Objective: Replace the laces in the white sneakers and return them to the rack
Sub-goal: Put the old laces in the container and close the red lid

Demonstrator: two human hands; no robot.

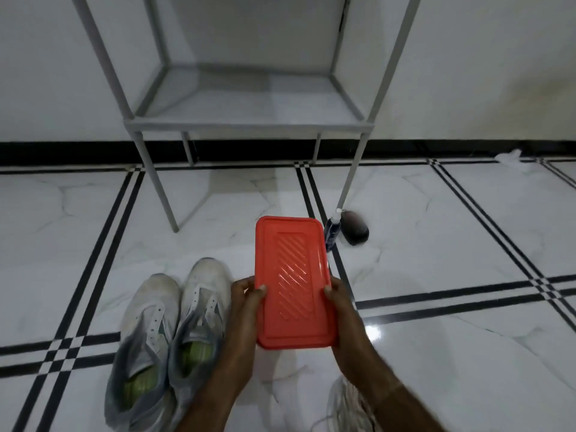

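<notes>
Left hand [246, 294] and right hand [339, 304] hold a red plastic lid [293, 282] level, fingers clamped on its long edges, probably to reach fresh laces. Left of the fingers, the unlaced white sneakers [168, 332] sit on the floor [436, 244]; beyond them stands the rack [249, 124].

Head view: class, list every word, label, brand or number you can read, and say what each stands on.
No text can be read.
Small bottle with a dark blue label: label too blurred to read.
Red ribbed plastic lid: diagonal ridges only, no lettering.
Pair of white sneakers: no brand legible.
</notes>
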